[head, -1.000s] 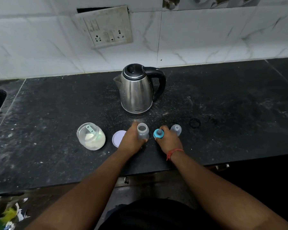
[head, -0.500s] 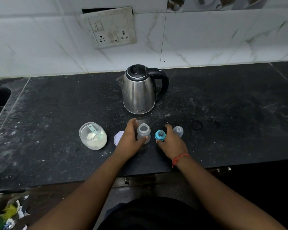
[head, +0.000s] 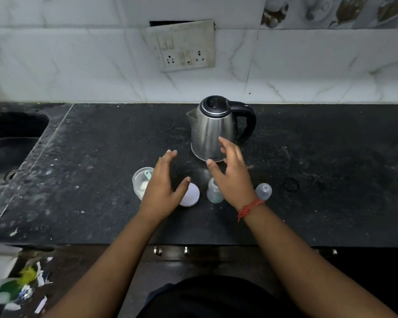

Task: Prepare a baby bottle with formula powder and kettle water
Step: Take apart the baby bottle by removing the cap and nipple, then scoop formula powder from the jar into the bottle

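A steel kettle [head: 213, 129] with a black lid and handle stands at the back of the black counter [head: 90, 157]. In front of it the small clear baby bottle [head: 214, 191] stands upright with no top on. My right hand [head: 230, 177] hovers open above and just right of the bottle, fingers spread toward the kettle, hiding the blue teat ring. My left hand [head: 163, 187] is open over the counter between the formula jar [head: 141, 182] and its white lid [head: 190, 195]. The jar holds white powder and a pale green scoop. A clear bottle cap [head: 263, 191] lies to the right.
A dark sink [head: 12, 138] is set into the counter at far left. A socket plate [head: 184, 45] hangs on the tiled wall behind the kettle. A dark ring [head: 291, 184] lies on the counter right of the cap. Litter lies on the floor at lower left.
Both hands have let go and lifted: the left one came off the bottle and moved left, the right one left the blue teat ring and moved up toward the kettle.
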`<state>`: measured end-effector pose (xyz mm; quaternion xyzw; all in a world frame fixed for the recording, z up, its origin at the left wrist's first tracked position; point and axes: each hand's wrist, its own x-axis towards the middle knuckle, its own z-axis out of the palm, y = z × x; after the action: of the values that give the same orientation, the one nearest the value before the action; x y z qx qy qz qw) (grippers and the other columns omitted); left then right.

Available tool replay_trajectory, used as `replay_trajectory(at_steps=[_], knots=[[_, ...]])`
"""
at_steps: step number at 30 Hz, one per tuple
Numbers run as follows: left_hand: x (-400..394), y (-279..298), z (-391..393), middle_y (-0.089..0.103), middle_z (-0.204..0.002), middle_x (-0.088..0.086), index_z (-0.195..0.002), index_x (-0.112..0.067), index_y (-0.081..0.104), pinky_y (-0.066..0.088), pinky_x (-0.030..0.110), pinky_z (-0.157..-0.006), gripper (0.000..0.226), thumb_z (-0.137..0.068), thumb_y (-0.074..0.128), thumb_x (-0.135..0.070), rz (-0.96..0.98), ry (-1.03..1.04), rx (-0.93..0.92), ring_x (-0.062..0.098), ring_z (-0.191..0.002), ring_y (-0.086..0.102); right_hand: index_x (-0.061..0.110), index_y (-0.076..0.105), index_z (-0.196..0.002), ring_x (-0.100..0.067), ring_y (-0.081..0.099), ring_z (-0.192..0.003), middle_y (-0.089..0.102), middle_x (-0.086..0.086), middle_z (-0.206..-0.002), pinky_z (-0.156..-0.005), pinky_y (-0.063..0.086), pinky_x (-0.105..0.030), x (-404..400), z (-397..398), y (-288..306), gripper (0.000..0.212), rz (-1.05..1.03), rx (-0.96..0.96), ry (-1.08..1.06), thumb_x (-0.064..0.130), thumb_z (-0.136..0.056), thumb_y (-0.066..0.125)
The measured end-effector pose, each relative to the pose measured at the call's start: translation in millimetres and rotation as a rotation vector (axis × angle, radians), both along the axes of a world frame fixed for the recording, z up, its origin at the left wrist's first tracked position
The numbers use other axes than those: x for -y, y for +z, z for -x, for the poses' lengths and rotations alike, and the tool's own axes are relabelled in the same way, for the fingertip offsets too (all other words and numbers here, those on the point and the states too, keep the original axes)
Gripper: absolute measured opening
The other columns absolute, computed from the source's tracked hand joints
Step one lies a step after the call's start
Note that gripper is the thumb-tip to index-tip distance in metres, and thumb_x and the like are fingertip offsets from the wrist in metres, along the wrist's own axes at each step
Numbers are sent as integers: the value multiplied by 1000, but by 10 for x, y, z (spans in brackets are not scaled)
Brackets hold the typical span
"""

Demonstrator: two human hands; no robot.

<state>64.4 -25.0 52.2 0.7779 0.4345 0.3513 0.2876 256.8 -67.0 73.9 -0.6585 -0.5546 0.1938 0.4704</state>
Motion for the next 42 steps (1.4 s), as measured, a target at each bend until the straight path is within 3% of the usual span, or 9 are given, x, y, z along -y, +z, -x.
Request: replay_trajectory(at_steps=[3,7,13,20,27,30,34,38,42], knots=[[-47,-25,251,36,-156,-5,-151,-10,34,26,46,-124,73,-90,71,-22,-27,82,10,13,-154,24,13,35,-153,-7,35,-142,39,-5,-156,-116,28,-20,-97,279,20,61,19,-30,115,22,-99,61],[-77,-112,562,30,-163,0,-153,-16,28,26,40,-123,80,-88,72,-28,39,175,45,18,-155,21,16,31,-156,-15,32,-149,33,-3,-162,-122,29,-40,-209,588,-112,60,119,-98,203,22,-102,56],[-158,-345,894,16,-168,3,-156,-15,19,12,42,-124,98,-80,69,-51,153,226,-90,22,-158,2,23,29,-157,-12,25,-152,26,1,-166,-124,25,-40,-419,921,-350,59,334,-216,279,32,-104,52],[-260,-530,993,16,-167,13,-157,-7,19,9,43,-127,104,-80,85,-32,312,168,-146,28,-157,-2,19,40,-152,-16,39,-144,44,-6,-155,-119,30,-31,-593,1160,-480,48,485,-351,237,27,-105,49],[-367,-617,966,40,-151,5,-146,-19,34,25,47,-124,87,-78,87,-27,409,74,-54,26,-150,26,20,57,-131,-8,61,-114,64,7,-123,-106,45,-28,-511,1249,-506,27,485,-376,246,25,-106,49],[-331,-625,923,51,-135,-3,-133,-31,33,45,31,-109,78,-78,87,-19,443,69,19,7,-122,52,25,58,-120,-5,62,-108,66,9,-116,-102,47,-27,-467,1258,-539,18,470,-375,243,20,-105,50],[-266,-641,898,53,-131,-11,-132,-34,38,41,9,-93,77,-75,89,-23,393,70,38,-11,-117,51,12,60,-124,4,60,-99,65,7,-112,-91,46,-10,-385,1208,-484,22,461,-365,227,14,-105,49],[-202,-664,915,46,-134,-8,-139,-26,44,42,23,-105,83,-71,92,-24,256,71,38,2,-127,46,13,60,-123,-1,60,-92,63,15,-103,-85,47,-17,-338,1090,-402,22,510,-315,234,17,-104,51],[-195,-600,875,42,-137,-8,-143,-24,42,41,34,-112,88,-70,91,-28,161,34,28,8,-133,43,18,57,-132,-11,60,-113,59,2,-130,-102,47,-29,-280,961,-331,33,340,-127,224,16,-99,59]])
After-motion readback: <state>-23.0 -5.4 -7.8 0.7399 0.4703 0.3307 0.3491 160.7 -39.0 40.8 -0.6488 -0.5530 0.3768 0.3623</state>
